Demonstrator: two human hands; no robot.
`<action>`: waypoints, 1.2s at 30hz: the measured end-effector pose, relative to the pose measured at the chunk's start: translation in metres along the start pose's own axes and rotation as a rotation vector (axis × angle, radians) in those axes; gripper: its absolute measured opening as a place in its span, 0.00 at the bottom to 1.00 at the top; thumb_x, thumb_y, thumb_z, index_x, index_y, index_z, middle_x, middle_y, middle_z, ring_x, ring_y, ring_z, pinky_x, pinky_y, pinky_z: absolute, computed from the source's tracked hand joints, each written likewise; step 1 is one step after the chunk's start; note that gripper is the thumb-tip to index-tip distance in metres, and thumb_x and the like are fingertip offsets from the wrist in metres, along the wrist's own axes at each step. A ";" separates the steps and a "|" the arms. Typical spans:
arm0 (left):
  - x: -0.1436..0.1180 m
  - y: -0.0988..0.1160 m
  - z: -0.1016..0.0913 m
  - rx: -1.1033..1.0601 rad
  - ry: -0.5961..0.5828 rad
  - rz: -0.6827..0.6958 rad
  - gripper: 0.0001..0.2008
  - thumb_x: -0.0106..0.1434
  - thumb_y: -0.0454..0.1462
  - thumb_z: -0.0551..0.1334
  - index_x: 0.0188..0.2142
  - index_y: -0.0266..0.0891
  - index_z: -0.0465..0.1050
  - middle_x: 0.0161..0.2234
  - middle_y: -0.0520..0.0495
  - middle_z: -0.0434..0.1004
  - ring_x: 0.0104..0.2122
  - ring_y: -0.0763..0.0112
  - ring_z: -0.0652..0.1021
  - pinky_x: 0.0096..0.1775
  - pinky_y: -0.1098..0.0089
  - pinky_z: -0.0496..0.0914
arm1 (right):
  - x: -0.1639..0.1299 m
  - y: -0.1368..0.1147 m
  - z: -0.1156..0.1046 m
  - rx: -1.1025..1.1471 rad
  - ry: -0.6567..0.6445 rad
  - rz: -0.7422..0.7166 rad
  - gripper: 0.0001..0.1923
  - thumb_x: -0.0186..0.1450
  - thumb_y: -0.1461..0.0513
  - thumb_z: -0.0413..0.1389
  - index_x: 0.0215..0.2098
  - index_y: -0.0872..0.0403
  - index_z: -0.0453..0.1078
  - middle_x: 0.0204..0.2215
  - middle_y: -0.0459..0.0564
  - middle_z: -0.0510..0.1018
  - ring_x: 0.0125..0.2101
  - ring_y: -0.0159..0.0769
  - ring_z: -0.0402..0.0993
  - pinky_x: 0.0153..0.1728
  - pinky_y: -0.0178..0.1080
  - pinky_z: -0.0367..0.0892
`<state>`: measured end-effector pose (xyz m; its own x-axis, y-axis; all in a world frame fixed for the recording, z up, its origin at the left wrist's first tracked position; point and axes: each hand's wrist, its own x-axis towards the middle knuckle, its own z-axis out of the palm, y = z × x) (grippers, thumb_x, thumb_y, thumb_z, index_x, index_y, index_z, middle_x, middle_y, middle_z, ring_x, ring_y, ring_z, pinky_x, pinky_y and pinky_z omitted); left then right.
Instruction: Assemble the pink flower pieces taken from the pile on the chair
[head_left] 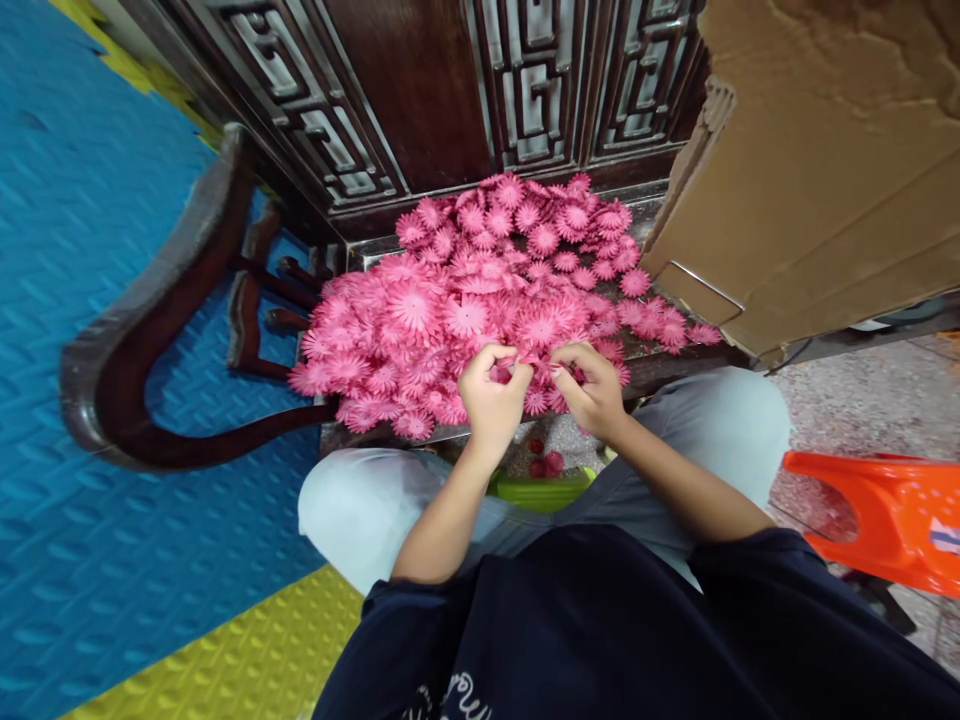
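In the head view, a heap of pink, many-petalled artificial flowers (pixel 495 290) is seen spread over the seat of a dark carved wooden chair (pixel 142 330), filling the centre of the frame. At the near edge of the heap, just below centre, the left hand (pixel 491 395) and the right hand (pixel 592 390) are brought close together, fingertips almost meeting, and each is pinched on a small pink flower piece (pixel 534 372); whether one piece or two separate pieces are held cannot be told. The step in hand is judged to be the fitting together or pulling apart of petal layers. A fine, steady pinch and careful alignment would be called for in the next move. Below the hands, a lime-green plastic container (pixel 541 490) is glimpsed between the knees, with a few dark red bits (pixel 544 462) above it. A brown cardboard box (pixel 817 170) is seen at upper right, an orange plastic stool (pixel 892 520) at lower right, and blue and yellow foam floor mats (pixel 82 300) at left.
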<state>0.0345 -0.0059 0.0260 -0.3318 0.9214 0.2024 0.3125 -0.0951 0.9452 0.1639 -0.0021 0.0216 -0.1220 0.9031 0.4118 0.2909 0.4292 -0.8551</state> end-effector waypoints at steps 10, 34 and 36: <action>-0.008 0.004 0.003 -0.051 0.198 0.098 0.03 0.53 0.34 0.57 0.24 0.40 0.63 0.22 0.55 0.67 0.26 0.76 0.70 0.31 0.75 0.65 | -0.002 -0.006 0.016 0.339 0.158 0.303 0.06 0.58 0.59 0.52 0.27 0.52 0.67 0.20 0.44 0.65 0.24 0.31 0.61 0.28 0.35 0.60; -0.001 -0.015 -0.005 0.190 -0.146 0.101 0.07 0.52 0.31 0.59 0.32 0.40 0.70 0.30 0.50 0.74 0.32 0.68 0.74 0.37 0.69 0.66 | -0.002 0.007 0.004 0.049 -0.180 0.116 0.22 0.52 0.56 0.63 0.42 0.54 0.65 0.21 0.38 0.59 0.23 0.28 0.58 0.28 0.33 0.57; -0.002 -0.014 -0.005 0.225 -0.136 0.131 0.06 0.52 0.31 0.59 0.31 0.40 0.71 0.29 0.50 0.74 0.32 0.68 0.74 0.37 0.69 0.66 | -0.004 0.007 0.005 -0.008 -0.172 0.117 0.23 0.51 0.55 0.64 0.42 0.54 0.66 0.21 0.39 0.60 0.23 0.28 0.59 0.28 0.34 0.57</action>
<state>0.0270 -0.0085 0.0137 -0.1581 0.9501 0.2690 0.5396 -0.1450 0.8293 0.1619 -0.0022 0.0125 -0.2473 0.9363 0.2495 0.3202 0.3220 -0.8909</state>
